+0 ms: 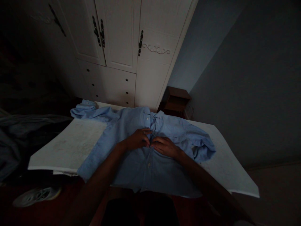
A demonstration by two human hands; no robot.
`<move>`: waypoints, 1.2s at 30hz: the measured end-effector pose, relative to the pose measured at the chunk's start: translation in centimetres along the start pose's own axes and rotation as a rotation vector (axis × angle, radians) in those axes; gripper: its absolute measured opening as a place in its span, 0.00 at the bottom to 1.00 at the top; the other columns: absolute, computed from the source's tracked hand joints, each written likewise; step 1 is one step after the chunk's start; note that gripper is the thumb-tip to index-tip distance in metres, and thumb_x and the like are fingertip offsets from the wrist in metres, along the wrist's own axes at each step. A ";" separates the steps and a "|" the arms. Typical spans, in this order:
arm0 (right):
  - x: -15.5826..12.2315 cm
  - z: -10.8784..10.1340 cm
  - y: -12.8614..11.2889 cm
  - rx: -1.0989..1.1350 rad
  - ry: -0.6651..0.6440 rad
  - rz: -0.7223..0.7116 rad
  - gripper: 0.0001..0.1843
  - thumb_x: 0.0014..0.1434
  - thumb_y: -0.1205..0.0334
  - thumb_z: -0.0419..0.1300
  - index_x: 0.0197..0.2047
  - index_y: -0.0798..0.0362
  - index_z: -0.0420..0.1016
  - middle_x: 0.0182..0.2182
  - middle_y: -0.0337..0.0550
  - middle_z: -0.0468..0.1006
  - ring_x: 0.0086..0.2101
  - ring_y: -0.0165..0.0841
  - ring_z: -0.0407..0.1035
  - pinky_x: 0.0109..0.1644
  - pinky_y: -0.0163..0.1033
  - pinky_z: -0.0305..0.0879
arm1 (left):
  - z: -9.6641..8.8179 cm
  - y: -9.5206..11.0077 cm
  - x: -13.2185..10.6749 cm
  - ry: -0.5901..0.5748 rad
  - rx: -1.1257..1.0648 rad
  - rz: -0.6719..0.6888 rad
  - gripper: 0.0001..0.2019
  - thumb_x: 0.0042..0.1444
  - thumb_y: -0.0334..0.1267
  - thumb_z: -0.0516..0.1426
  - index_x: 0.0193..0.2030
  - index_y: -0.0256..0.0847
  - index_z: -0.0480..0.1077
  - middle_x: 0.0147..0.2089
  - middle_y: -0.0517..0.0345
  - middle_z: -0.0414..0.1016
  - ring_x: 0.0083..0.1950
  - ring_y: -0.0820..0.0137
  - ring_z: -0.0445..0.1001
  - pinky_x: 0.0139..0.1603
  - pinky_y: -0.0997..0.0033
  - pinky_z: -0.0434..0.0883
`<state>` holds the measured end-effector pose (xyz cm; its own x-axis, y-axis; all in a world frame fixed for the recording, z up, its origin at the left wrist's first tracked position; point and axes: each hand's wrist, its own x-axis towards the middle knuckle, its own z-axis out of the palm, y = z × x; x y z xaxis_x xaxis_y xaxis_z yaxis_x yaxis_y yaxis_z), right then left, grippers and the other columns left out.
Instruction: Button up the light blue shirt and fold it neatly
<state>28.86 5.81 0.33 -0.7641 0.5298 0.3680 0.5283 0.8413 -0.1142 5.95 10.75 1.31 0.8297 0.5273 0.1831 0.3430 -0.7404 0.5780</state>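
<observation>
A light blue button-up shirt (131,122) lies spread on a white board, collar toward the far edge and hem hanging over the near edge. Its front is parted near the collar, and lower down a button (149,164) shows on the placket. My left hand (139,138) pinches the placket at mid-chest, thumb and fingertips together. Facing it, my right hand (164,146) grips the placket from the other side, its fingertips nearly touching the left ones. Whatever button lies between the fingertips is hidden. Both sleeves lie out to the sides, bunched at their ends.
The white board (68,144) has an angular near edge. Beyond it stands a white wardrobe (119,59) with dark handles, and a small brown cabinet (176,99) sits by the wall. A shoe (37,196) lies on the floor at left, near dark cloth (14,147).
</observation>
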 end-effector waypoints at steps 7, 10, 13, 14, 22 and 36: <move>0.0 -0.2 0.0 -0.039 0.008 -0.024 0.14 0.69 0.61 0.49 0.43 0.53 0.77 0.39 0.47 0.78 0.36 0.31 0.73 0.41 0.36 0.72 | 0.4 2.6 -1.6 0.146 0.221 -0.186 0.06 0.55 0.41 0.63 0.38 0.47 0.81 0.62 0.51 0.69 0.65 0.53 0.62 0.63 0.49 0.59; 0.0 -0.1 0.0 -0.033 -0.007 -0.021 0.14 0.70 0.62 0.49 0.43 0.53 0.77 0.39 0.47 0.78 0.36 0.32 0.73 0.41 0.36 0.72 | 0.3 4.5 -2.0 0.163 0.360 -0.277 0.06 0.56 0.40 0.62 0.37 0.45 0.80 0.53 0.46 0.73 0.58 0.53 0.66 0.56 0.50 0.64; 0.0 -0.1 0.0 -0.043 -0.046 -0.023 0.15 0.70 0.65 0.48 0.45 0.52 0.76 0.41 0.47 0.79 0.38 0.33 0.74 0.42 0.38 0.71 | 0.5 5.5 -2.0 0.091 0.365 -0.304 0.07 0.59 0.39 0.59 0.36 0.44 0.80 0.44 0.47 0.76 0.51 0.57 0.70 0.51 0.57 0.67; 0.0 -0.1 0.0 -0.054 -0.061 -0.032 0.15 0.70 0.66 0.48 0.46 0.52 0.76 0.42 0.47 0.79 0.39 0.33 0.74 0.43 0.38 0.71 | 0.7 5.6 -1.9 0.064 0.342 -0.303 0.08 0.60 0.38 0.58 0.37 0.44 0.80 0.42 0.48 0.76 0.49 0.59 0.72 0.50 0.58 0.68; 0.7 -0.8 0.1 -0.200 -0.119 -0.145 0.17 0.70 0.67 0.46 0.46 0.53 0.76 0.40 0.46 0.80 0.36 0.32 0.74 0.42 0.38 0.71 | 2.5 4.9 -1.9 0.178 0.150 -0.388 0.12 0.60 0.31 0.54 0.37 0.42 0.80 0.41 0.52 0.80 0.45 0.62 0.75 0.49 0.62 0.70; 0.6 -0.3 0.3 -0.109 0.024 -0.128 0.15 0.71 0.62 0.48 0.44 0.52 0.76 0.37 0.45 0.80 0.35 0.31 0.73 0.39 0.36 0.70 | 4.4 3.9 -1.6 0.405 -0.099 -0.443 0.10 0.59 0.32 0.56 0.37 0.43 0.81 0.40 0.57 0.83 0.43 0.67 0.78 0.49 0.68 0.70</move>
<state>28.66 6.33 0.82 -0.8198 0.4149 0.3948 0.4649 0.8846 0.0358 7.85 5.19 -0.21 0.3770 0.9075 0.1850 0.5585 -0.3821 0.7362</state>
